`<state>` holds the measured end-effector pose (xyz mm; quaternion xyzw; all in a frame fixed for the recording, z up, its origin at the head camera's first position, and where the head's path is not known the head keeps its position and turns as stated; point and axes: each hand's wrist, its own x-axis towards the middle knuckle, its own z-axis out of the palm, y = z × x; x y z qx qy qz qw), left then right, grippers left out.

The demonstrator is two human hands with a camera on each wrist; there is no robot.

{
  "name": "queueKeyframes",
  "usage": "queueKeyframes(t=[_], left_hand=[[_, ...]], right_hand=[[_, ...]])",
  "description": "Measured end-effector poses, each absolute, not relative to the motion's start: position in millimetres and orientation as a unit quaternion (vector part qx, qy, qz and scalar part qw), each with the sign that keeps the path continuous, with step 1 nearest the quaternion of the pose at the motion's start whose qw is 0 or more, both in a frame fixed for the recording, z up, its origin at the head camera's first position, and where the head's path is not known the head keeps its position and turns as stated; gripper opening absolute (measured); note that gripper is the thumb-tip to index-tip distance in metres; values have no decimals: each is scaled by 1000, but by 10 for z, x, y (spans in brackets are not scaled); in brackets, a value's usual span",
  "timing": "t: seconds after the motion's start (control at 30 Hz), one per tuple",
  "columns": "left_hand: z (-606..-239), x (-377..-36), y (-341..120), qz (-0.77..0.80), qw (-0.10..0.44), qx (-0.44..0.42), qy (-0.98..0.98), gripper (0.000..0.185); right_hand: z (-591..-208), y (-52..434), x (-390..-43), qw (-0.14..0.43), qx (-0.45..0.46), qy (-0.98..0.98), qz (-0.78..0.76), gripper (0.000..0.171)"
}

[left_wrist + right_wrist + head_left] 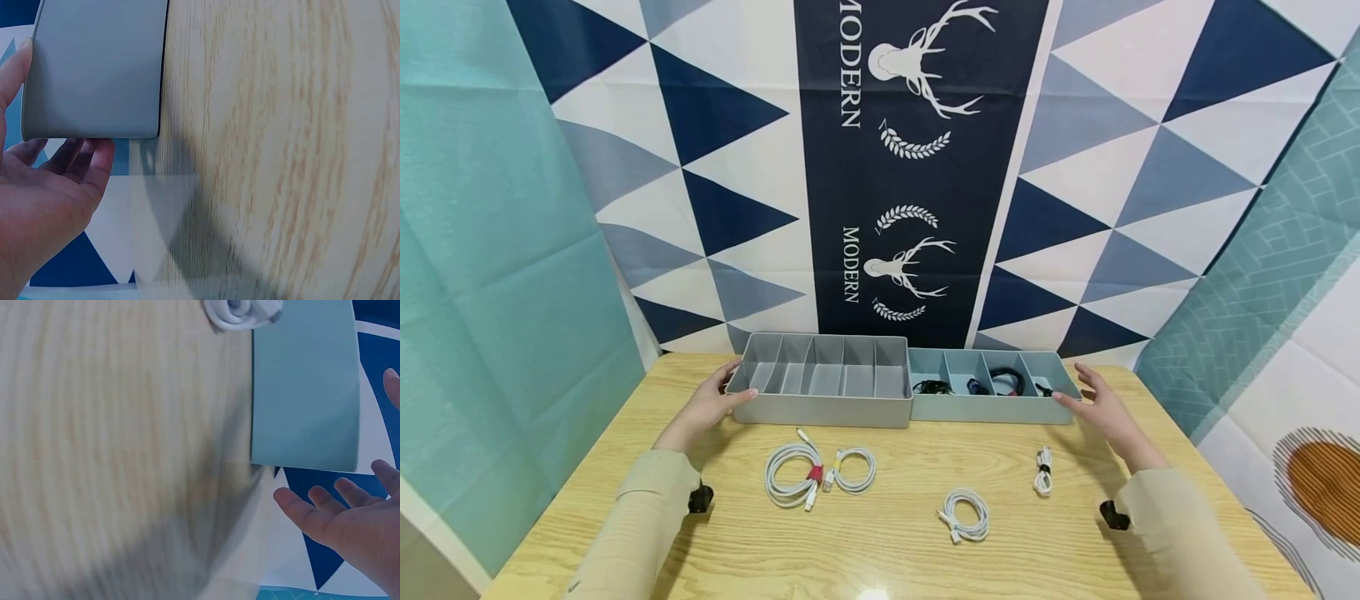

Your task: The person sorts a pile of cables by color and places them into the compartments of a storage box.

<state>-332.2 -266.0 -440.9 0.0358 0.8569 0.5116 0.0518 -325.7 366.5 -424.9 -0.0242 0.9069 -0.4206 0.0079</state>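
My left hand holds the left end of a grey divided organizer box. In the left wrist view, its thumb lies along the box's upper edge and the bent fingers meet the end wall. At the other side, my right hand spreads its fingers beside the right end of a blue-green divided box. The right wrist view shows a gap between those fingers and the end wall. Both boxes stand end to end; dark cables sit in the blue-green one.
Before the boxes lie a large white cable coil with a red tie, a smaller coil with a yellow band, another white coil and a bundled white cable. A patterned curtain hangs behind the wooden table.
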Motion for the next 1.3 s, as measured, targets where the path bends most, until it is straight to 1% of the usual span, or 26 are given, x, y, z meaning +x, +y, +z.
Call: queueKeyframes(t=[0.17,0.47,0.97,1.3], left_hand=[[-4409,-3322,-2657,512,50,38,857,82],[-4391,-3324,-2633,518,53,41,853,83],[-4397,-3314,-2639,519,52,41,852,83],[-4399,-3289,-2650,523,51,37,850,89]], right_hand=[[-4316,3651,-3260,17,-7,894,-447,96],[-4362,3633,-3255,22,2,873,-488,94],[-4418,3693,-3330,38,14,889,-455,95],[-4455,3690,-3344,52,26,888,-456,97]])
